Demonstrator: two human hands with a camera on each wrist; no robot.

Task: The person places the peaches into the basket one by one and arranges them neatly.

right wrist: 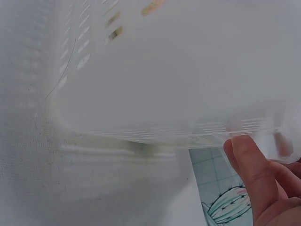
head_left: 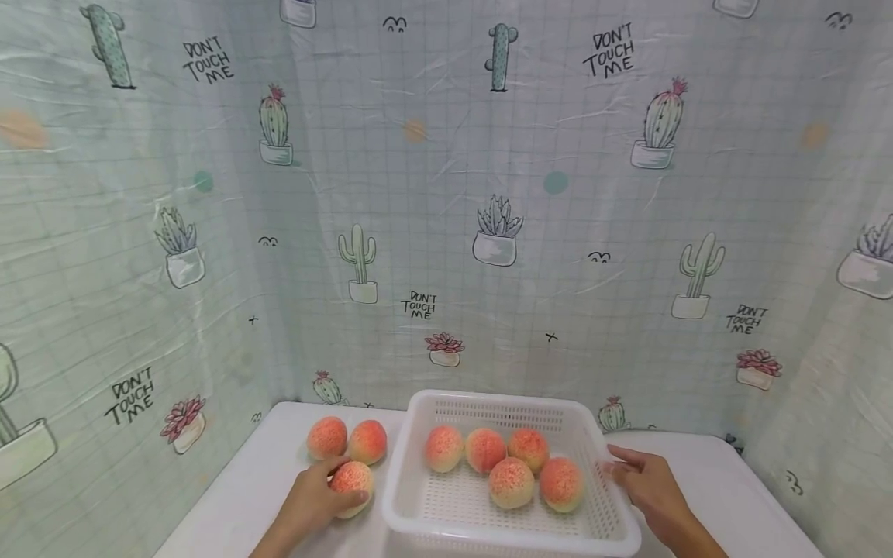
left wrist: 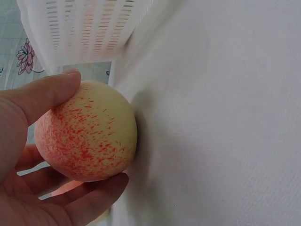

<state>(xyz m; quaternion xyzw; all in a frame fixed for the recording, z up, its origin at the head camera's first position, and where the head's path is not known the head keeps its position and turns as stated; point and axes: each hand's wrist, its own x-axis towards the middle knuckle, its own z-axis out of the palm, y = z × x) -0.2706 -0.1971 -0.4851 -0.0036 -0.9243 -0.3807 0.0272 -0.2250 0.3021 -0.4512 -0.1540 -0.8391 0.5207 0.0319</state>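
On the left of the head view, my left hand (head_left: 315, 496) holds a peach (head_left: 353, 488), red-speckled over pale yellow. The left wrist view shows the thumb on one side of this peach (left wrist: 87, 132) and fingers curled on the other, close to the white surface. Two more peaches, one at the back left (head_left: 327, 438) and another beside it (head_left: 367, 442), lie just beyond that hand. A white slotted plastic basket (head_left: 509, 535) stands in the middle with several peaches (head_left: 512, 482) inside. At the basket's right side, my right hand (head_left: 652, 488) grips the rim; some fingers are hidden.
The white table (head_left: 244, 473) extends on both sides of the basket. Behind and at the sides hangs a pale green sheet (head_left: 432, 194) printed with cacti and lettering, close to the table's back edge.
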